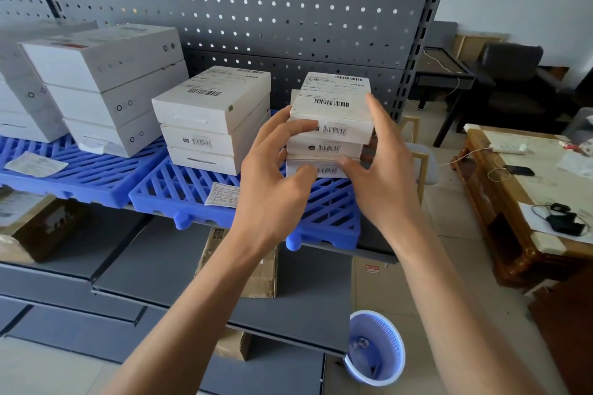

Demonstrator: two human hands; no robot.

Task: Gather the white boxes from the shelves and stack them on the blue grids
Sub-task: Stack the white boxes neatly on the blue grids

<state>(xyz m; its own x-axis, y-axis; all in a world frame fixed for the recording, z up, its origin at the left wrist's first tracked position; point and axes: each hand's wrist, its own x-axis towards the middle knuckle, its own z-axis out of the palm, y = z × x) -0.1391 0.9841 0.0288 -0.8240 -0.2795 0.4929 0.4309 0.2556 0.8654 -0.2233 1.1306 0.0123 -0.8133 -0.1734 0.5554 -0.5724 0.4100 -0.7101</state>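
Observation:
A stack of three white boxes (333,119) with barcode labels stands on the right blue grid (179,192). My left hand (276,176) presses its fingers on the stack's left front, thumb at the bottom box. My right hand (382,167) cups the stack's right side, fingers up along the top box. To the left stands another three-box stack (211,115) on the same grid. Taller stacks of larger white boxes (106,83) sit on the left blue grid (80,176).
Grey pegboard (256,3) backs the shelf. Paper slips lie on both grids. Brown cartons (256,272) sit on lower grey shelves. A lilac mesh bin (375,346) stands on the floor. At the right are a wooden table (519,202) and a dark chair (513,74).

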